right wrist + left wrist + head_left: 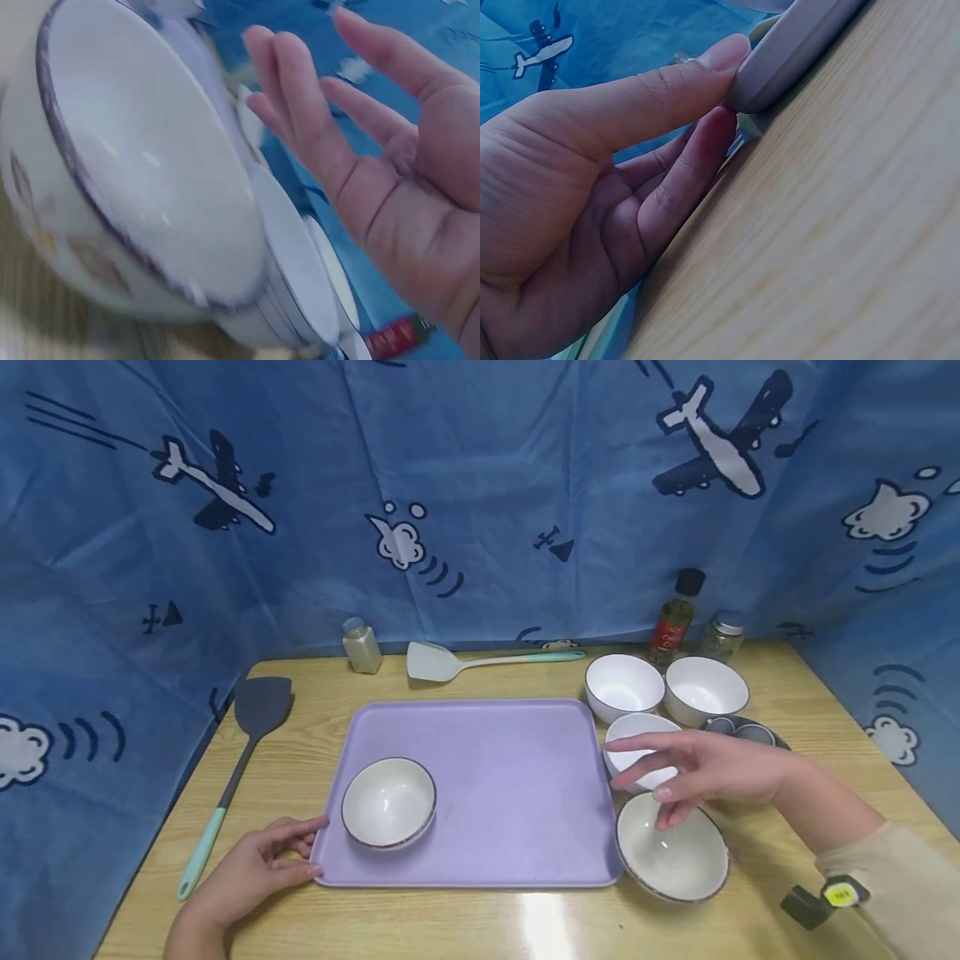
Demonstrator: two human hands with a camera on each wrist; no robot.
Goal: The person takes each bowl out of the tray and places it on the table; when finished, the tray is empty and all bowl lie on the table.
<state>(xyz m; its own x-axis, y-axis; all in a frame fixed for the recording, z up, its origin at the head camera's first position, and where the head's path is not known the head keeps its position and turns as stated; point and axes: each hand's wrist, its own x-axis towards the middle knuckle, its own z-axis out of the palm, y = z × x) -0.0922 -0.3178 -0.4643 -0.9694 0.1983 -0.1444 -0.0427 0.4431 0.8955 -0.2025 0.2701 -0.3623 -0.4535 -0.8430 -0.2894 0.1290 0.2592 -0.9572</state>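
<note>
My left hand [251, 870] pinches the front left corner of a lavender tray [517, 793]. In the left wrist view the thumb [682, 86] lies on top of the tray's rim and a fingertip is under it. A cream bowl [388, 802] with a dark rim sits on the tray's left part. My right hand [723, 768], fingers spread and holding nothing, hovers above another cream bowl [678, 864] at the tray's front right corner. The right wrist view shows brown markings on the outside of that bowl [150, 150]. A white bowl [630, 727] is partly hidden behind the right fingers.
Two more white bowls [624, 683] stand behind, near a red-labelled bottle [671, 627] and a lidded jar [723, 635]. A dark holder [750, 731] is partly covered by the right hand. A grey spatula [258, 706] lies left, a pale turner [435, 662] and shaker [362, 647] at the back.
</note>
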